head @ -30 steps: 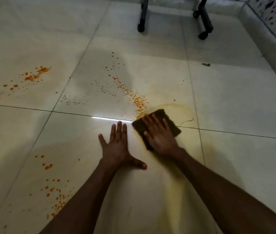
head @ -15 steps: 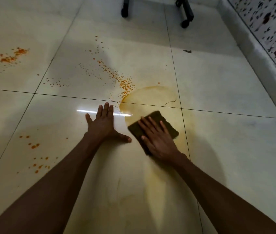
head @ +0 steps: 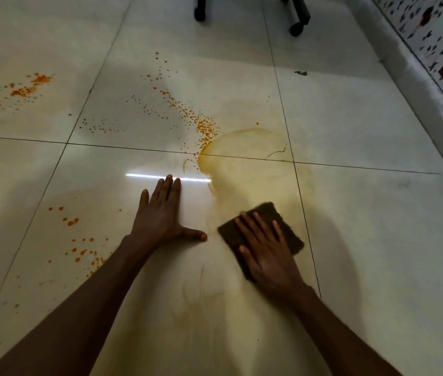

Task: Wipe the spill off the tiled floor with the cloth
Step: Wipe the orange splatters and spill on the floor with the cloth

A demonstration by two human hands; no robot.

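Right hand (head: 266,251) flat on cloth (head: 282,221); left hand (head: 160,215) splayed on floor (head: 377,213).

Open tile (head: 364,240) right of cloth (head: 282,221). Left hand (head: 160,215) blocks its left; caster legs (head: 297,20) stand far ahead.

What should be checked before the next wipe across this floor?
1. Cloth flat under the right hand: ok.
2. Left hand braced flat on a bare part of the tiled floor, off the cloth: ok.
3. Yellow smear gone: not ok, its ring shows beyond the cloth.
4. Orange droplets cleared: not ok, untouched.
5. Splatter by the left arm: not ok.
6. Cloth clean enough: cannot tell.
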